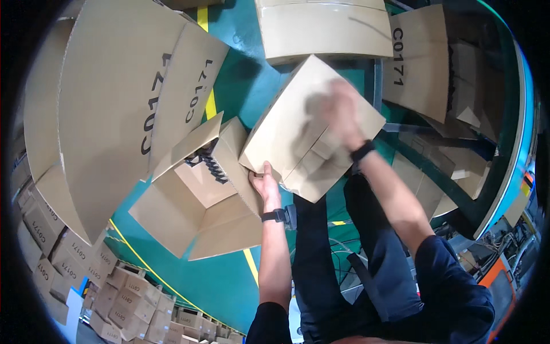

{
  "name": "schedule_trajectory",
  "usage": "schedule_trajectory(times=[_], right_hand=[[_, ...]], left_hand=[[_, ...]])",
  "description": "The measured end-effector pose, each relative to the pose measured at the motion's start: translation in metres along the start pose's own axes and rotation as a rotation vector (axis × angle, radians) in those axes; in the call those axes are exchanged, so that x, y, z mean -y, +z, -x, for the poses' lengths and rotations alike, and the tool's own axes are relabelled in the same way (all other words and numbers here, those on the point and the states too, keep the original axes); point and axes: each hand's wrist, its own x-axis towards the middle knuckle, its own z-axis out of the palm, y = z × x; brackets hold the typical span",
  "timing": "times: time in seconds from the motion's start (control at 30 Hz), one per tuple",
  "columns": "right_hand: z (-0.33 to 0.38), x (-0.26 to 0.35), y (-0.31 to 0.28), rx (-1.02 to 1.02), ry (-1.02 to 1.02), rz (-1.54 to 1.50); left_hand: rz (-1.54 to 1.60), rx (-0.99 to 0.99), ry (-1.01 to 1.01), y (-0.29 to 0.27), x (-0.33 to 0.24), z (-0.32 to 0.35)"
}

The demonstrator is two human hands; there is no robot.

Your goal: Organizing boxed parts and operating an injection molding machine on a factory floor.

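While thumb and fingers of the left hand (266,186) are pinched on the near-left edge of the carton (286,129), the right hand's (342,112) fingers cannot be discerned through blur; were the left grip slackened, the open box (169,212) at left might be struck.

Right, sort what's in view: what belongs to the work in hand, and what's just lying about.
In the work:
tan carton
left hand, holding its lower-left edge
right hand, blurred, over its face
open carton beside it, possibly

Apparently just lying about:
big carton at left
carton at the top
stacked cartons, lower left
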Motion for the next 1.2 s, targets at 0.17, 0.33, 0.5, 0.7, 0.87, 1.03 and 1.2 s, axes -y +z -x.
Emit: schedule_trajectory(times=[0.17,0.33,0.5,0.7,0.87,1.03,1.2], right_hand=[[0.022,-0.102,-0.065,0.041,0.260,0.398],[0.062,-0.137,-0.060,-0.010,0.375,0.283],[0.065,-0.117,-0.055,-0.127,0.529,0.237],[0.081,-0.123,-0.055,-0.233,0.663,0.164],[0.084,-0.101,-0.063,-0.285,0.651,0.316],[0.140,-0.062,-0.057,-0.236,0.627,0.305],[0.183,-0.100,-0.033,-0.291,1.316,-0.637]], left_hand=[[0.051,0.001,-0.003,0.027,-0.015,0.014],[0.087,0.055,0.063,0.048,-0.049,-0.002],[-0.091,0.168,0.250,0.075,-0.079,-0.039],[-0.365,0.375,0.355,0.134,-0.122,-0.064],[-0.714,0.321,0.713,0.161,-0.135,-0.062],[-0.322,0.501,0.257,0.071,-0.051,-0.065],[-0.272,0.245,0.348,0.043,0.005,0.008]])
